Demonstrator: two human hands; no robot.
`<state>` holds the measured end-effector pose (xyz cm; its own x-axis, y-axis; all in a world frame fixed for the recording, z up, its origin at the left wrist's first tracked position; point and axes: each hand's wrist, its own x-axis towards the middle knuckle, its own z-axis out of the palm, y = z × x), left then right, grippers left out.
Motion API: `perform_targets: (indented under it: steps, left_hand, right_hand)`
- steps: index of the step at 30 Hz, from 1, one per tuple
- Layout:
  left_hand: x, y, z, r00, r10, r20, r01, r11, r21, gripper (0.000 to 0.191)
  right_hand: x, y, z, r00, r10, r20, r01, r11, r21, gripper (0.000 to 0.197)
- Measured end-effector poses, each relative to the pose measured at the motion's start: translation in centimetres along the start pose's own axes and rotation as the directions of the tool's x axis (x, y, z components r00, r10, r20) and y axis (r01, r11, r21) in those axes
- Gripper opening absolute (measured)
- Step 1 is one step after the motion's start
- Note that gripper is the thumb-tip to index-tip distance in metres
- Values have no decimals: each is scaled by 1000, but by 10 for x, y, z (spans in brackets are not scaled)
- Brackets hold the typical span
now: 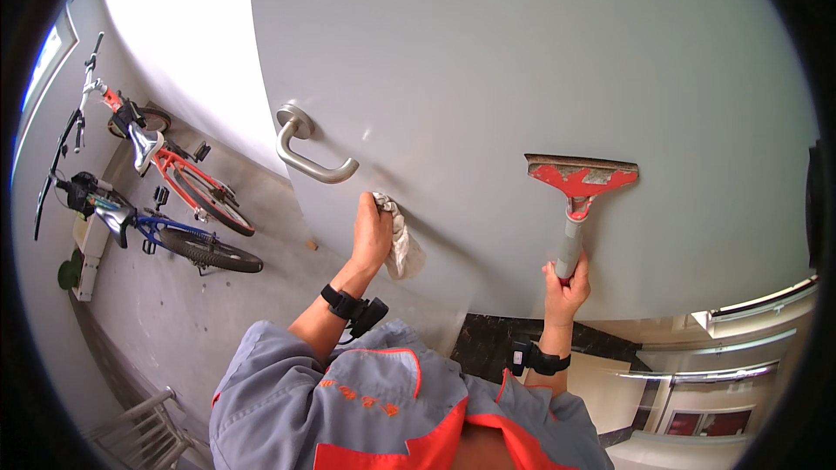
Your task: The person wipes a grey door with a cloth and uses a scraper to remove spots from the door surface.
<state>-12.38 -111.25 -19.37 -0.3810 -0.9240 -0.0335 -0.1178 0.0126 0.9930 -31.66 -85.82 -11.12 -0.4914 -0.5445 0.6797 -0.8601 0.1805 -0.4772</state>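
Observation:
A grey door (483,78) fills most of the view before me. My right hand (567,284) grips the grey handle of a scraper (581,176), its worn red head pointing up against or just off the door; I cannot tell whether the blade touches. In my left hand (372,238) is a crumpled whitish cloth (403,245), hanging down from the fingers. Just above that hand, a curved metal door handle (317,166) sticks out near the door's left edge. Both wrists wear black straps with small devices.
Left of the door, an orange bicycle (196,179) and a blue bicycle (176,235) stand on the concrete floor (274,294). A metal railing (147,427) is at the lower left. Dark tile edging (486,346) and a lit hallway (705,372) show at the lower right.

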Motion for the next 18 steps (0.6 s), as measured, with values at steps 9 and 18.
perform_targets:
  steps: [9, 18]
  left_hand:
    - [-22, 56, 35, 973, 227, 46, -231, 969, 90, 6]
    - [-53, 76, 59, 791, 577, 203, -605, 687, 402, 15]
  right_hand:
    - [5, -3, 13, 997, 61, -53, -58, 996, 64, 54]
    - [6, -15, 10, 995, 77, -61, -74, 996, 42, 53]
